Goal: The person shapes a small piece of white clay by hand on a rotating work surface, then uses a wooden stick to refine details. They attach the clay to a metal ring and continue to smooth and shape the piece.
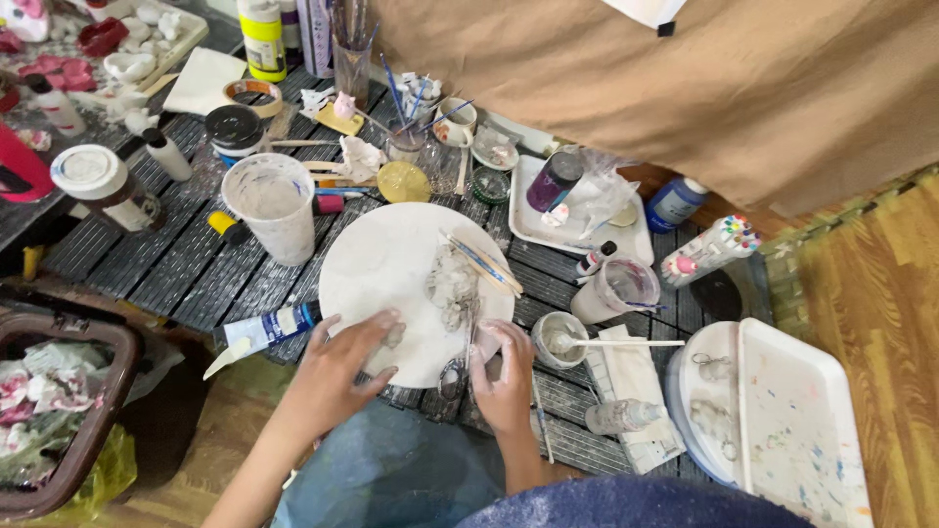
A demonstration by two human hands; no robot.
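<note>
Both hands are seen low-centre on a dark slatted tabletop (166, 264) crowded w/ craft gear. The left hand (342, 376) is laid on the near-left edge of a round white plaster-smeared board (381, 264); its fingers are curled, and a small pale lump (393, 335) is touched at the fingertips. Whether that lump is actually pinched can't be told. The right hand (506, 376) is set at the board's near-right rim, fingers bent together; what's under them, if anything, is hidden, so its grip can't be told either.

On the board, approx centre-right, a grey wet patch of paste (453, 284) is spread, and several thin wooden-handled brushes (484, 264) are laid across it at a slant. Just left of the board, a blue-and-white squeezed paint tube (266, 329) is lying flat. Beyond it a tall white plastic cup (271, 207), stained inside, is stood upright. Right of the right hand, a small round cup w/ a stick resting in it (560, 339) is placed; further right a white rectangular tray speckled w/ paint (797, 420) is seen. A folded white cloth (636, 391) is laid between them. Tan fabric (685, 88) is draped across the far side.
</note>
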